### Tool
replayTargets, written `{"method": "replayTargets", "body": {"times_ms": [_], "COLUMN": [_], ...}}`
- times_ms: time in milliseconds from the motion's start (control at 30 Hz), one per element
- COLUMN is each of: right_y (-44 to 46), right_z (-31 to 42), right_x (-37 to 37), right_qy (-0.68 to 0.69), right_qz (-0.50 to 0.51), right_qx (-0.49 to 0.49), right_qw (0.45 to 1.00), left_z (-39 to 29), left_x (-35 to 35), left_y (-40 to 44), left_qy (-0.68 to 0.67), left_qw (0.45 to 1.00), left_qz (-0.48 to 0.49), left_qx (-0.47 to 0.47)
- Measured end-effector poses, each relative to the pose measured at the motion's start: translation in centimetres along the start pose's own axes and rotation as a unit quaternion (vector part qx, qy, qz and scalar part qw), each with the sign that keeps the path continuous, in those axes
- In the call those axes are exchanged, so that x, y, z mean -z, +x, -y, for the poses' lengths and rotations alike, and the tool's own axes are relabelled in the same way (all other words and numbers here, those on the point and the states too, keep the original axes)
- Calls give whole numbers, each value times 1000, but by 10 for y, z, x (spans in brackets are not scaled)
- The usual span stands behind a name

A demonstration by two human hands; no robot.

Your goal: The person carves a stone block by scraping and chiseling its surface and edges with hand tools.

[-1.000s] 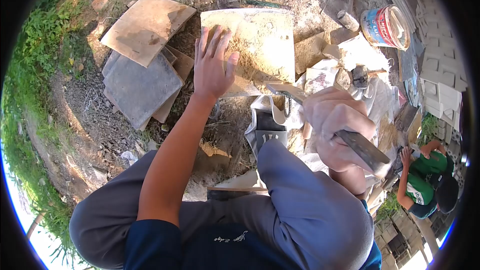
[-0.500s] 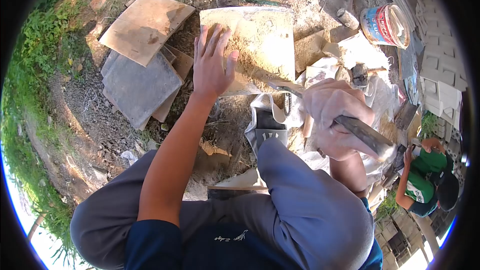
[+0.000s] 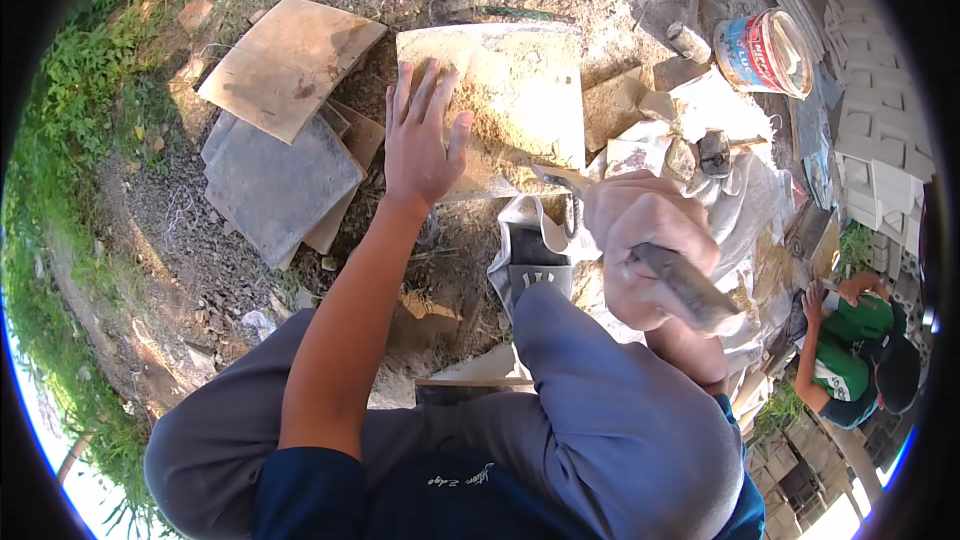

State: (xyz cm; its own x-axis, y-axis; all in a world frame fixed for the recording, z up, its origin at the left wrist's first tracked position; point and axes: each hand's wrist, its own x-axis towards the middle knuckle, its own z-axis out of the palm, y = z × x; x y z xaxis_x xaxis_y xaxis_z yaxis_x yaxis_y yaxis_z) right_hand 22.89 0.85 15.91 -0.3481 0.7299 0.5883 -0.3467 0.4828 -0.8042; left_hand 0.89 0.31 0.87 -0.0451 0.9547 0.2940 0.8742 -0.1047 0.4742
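1. Right hand [image 3: 650, 250] slid a bit closer to the left one, fist closed round a flat bar [image 3: 685, 285].
2. Left hand [image 3: 422, 155] lay open on the dusty slab [image 3: 525, 90], gripping nothing, fingers kinda spread.
3. Stacked tiles [image 3: 280, 185] sat left of it.

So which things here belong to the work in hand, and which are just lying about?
In use:
- dusty slab, under the left hand
- flat, bar-like tool, gripped in the right hand

Apparently just lying about:
- stacked slabs, on the left
- labelled bucket
- crumpled sheeting
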Motion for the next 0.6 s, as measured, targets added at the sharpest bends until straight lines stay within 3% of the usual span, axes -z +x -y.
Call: {"method": "replayTargets", "body": {"times_ms": [67, 133, 233, 300, 400, 500, 600], "right_y": [4, 16, 29, 32, 35, 27, 25], "right_z": [13, 31, 24, 17, 23, 7, -23], "right_x": [12, 30, 41, 41, 24, 17, -9], "right_qy": [72, 39, 44, 34, -47, -85, -268], "right_qz": [-76, -138, -160, -123, -303, -306, -342], "right_qx": [-5, 23, 28, 46, 71, 111, 80], "right_qw": [994, 989, 986, 991, 949, 942, 897], "left_z": [4, 4, 5, 3, 2, 1, -1], "left_x": [-2, -4, -4, -3, -2, -2, 0], "left_y": [3, -3, -1, -1, 0, 0, 2], "left_qy": [-10, -26, -15, 12, 4, -5, 22], "left_qw": [1000, 1000, 1000, 1000, 1000, 1000, 1000], "left_qz": [-3, 6, 6, 1, 6, 3, 11], "left_qx": [0, 5, 6, -4, -2, -1, -4]}}
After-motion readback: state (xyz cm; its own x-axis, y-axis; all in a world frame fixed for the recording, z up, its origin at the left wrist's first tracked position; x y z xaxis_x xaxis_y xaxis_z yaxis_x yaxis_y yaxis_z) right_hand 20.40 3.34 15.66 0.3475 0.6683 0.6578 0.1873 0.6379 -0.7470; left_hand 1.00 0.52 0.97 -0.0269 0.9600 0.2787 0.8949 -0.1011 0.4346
